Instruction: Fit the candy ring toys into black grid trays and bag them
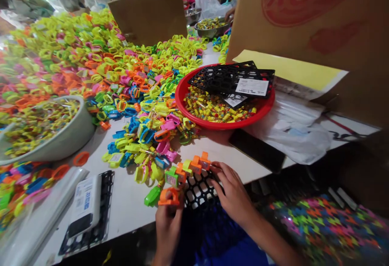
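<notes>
Black grid (pixel 199 193) bears a toy row (pixel 187 168) slanting away rightward.

A black plastic grid (pixel 199 193) with rounded holes sits at the front edge of the white table (pixel 130 207), toy watches (pixel 187 168) in green, orange and yellow lined along its far side, an orange watch (pixel 169 197) nearer its left end

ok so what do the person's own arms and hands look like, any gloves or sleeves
Both the left hand and right hand are bare, without gloves. No sleeve shows on the right forearm, nor any watch or bracelet. Blue cloth, perhaps clothing, shows below.
</notes>
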Demonstrator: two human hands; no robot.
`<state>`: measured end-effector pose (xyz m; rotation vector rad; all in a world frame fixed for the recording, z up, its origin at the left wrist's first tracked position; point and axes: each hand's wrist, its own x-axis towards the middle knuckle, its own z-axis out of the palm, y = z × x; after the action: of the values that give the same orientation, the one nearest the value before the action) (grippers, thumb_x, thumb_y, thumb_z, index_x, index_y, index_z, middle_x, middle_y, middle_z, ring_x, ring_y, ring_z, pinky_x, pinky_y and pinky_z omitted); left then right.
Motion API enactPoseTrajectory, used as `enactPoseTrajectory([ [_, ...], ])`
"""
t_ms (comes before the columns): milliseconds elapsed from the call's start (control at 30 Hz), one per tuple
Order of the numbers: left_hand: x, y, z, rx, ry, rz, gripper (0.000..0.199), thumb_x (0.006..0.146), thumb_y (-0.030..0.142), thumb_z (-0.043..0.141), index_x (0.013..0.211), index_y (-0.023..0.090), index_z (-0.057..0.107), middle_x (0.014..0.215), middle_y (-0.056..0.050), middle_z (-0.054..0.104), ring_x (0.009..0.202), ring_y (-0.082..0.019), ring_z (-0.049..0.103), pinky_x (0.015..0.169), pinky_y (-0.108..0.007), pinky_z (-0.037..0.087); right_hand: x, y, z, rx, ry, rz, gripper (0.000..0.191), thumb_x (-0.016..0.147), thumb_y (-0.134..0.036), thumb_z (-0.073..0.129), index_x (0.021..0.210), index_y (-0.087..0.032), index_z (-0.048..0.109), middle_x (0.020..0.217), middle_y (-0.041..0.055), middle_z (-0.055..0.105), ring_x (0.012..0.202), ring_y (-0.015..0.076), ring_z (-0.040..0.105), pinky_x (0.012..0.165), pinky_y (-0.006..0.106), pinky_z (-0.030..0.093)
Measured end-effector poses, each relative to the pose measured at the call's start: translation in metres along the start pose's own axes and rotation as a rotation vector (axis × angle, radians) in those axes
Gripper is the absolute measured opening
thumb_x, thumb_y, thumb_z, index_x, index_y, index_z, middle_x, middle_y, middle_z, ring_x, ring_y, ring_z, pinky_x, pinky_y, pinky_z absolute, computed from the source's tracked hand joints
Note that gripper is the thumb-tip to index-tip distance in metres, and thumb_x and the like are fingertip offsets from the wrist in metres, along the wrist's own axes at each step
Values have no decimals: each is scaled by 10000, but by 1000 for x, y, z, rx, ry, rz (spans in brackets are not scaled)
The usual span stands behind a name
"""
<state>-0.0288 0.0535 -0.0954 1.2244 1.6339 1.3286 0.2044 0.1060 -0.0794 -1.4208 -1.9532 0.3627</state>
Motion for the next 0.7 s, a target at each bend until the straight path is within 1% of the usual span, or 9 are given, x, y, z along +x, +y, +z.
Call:
enactPoseTrajectory([
  [67, 4, 0, -7, 41, -58, 88, 314, 949, 461, 813, 1138, 211, 792, 1162, -106, 820, 1107, -258, 788, 972, -327, 631, 5, -1, -2, -4, -2, -6, 299, 1089, -179, 524, 1358, -220, 648, 1370, 143, 703, 1269, 324, 688, 1089, 557, 603],
  [133, 6, 2, -14, 84, -104, 178, 223, 980, 386, 777, 1140, 231, 790, 1175, -90, 812, 1137, -247, 775, 1011, -330, 617, 7, -1, -4, 0, -7, -10, 299, 1088, -173, 518, 1350, -225, 653, 1366, 136, 707, 1270, 326, 681, 1091, 565, 588],
  [233, 7, 4, -22, 108, -143, 237, 179, 991, 347, 751, 1134, 244, 784, 1135, -78, 812, 1106, -243, 782, 993, -339, 631, 6, -1, -5, 29, -24, 4, 297, 1090, -173, 526, 1361, -225, 637, 1378, 130, 701, 1268, 316, 672, 1076, 540, 581],
  [333, 6, 6, -26, 111, -235, 284, 196, 1029, 331, 677, 1175, 234, 765, 1184, -110, 809, 1146, -272, 786, 1007, -389, 646, 4, 0, -3, 29, -32, 11, 289, 1094, -179, 534, 1361, -229, 634, 1389, 122, 696, 1272, 317, 659, 1083, 540, 561],
  [400, 6, 8, -28, 139, -283, 326, 199, 1050, 290, 629, 1197, 226, 745, 1228, -130, 803, 1172, -280, 786, 998, -394, 655, 4, 1, -2, 23, -39, 17, 287, 1097, -185, 531, 1359, -233, 637, 1395, 119, 695, 1278, 320, 653, 1093, 540, 548],
  [500, 10, 12, -29, 275, -279, 456, 207, 1058, 255, 602, 1224, 222, 720, 1210, -128, 808, 1148, -262, 795, 952, -354, 662, 3, 1, -2, 14, -46, 18, 299, 1100, -189, 518, 1373, -228, 632, 1403, 121, 694, 1292, 324, 642, 1104, 538, 533],
  [567, 13, 15, -28, 386, -246, 563, 223, 1061, 259, 598, 1246, 215, 714, 1158, -127, 816, 1090, -256, 804, 919, -342, 661, 3, 0, -2, 4, -45, 15, 310, 1104, -198, 509, 1387, -226, 632, 1403, 123, 697, 1294, 328, 640, 1106, 543, 527],
  [600, 14, 16, -28, 428, -235, 594, 228, 1062, 257, 598, 1251, 211, 717, 1124, -127, 819, 1049, -255, 807, 900, -340, 659, 3, 0, -2, 0, -44, 18, 314, 1105, -204, 502, 1388, -228, 637, 1399, 123, 700, 1291, 329, 642, 1104, 545, 527],
  [700, 17, 19, -26, 478, -230, 596, 182, 1059, 234, 591, 1133, 213, 756, 1010, -112, 815, 929, -242, 795, 853, -335, 648, 3, -1, -3, -4, -55, 34, 326, 1105, -220, 488, 1383, -239, 657, 1386, 122, 709, 1287, 331, 648, 1103, 544, 528],
])
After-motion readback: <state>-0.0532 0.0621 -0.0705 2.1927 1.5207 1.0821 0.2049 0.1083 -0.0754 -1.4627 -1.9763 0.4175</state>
